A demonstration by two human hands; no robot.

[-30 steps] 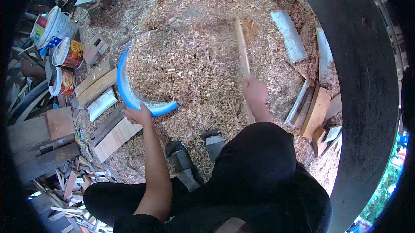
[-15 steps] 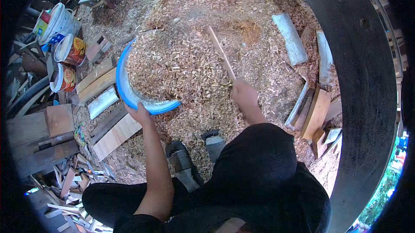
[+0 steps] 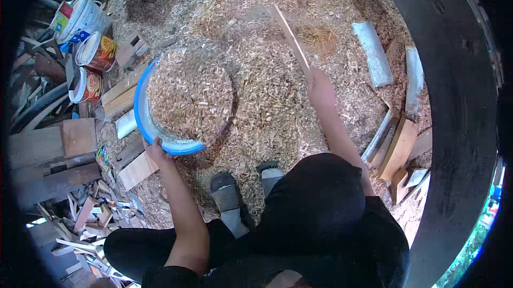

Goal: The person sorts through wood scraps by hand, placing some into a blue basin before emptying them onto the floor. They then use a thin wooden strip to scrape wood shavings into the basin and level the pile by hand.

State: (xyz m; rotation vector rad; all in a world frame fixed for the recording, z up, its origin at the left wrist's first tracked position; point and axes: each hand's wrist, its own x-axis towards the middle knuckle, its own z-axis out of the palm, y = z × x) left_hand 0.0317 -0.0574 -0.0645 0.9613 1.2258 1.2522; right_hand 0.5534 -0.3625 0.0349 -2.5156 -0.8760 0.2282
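Observation:
My left hand [image 3: 158, 154] grips the near left rim of a round basin with a blue edge [image 3: 140, 107]. Wood shavings [image 3: 189, 93] fill much of the basin, and its right side blends into the shavings on the ground. In my right hand [image 3: 321, 89] is a thin wooden slat [image 3: 292, 37], fingers wrapped round its near end. The slat points forward and slightly left, over the shavings-covered floor [image 3: 272, 95], to the right of the basin.
Several buckets [image 3: 98, 52] stand at the left beside wooden boards [image 3: 80, 137]. Scrap offcuts [image 3: 91, 218] pile up at the lower left. A dark beam [image 3: 459, 127] runs down the right, with wood pieces [image 3: 398, 148] beside it. My sandalled feet [image 3: 227, 194] are close in front.
The basin has shifted left with my left hand, now holding a rounded heap of shavings. My right hand and the slat have moved right and forward.

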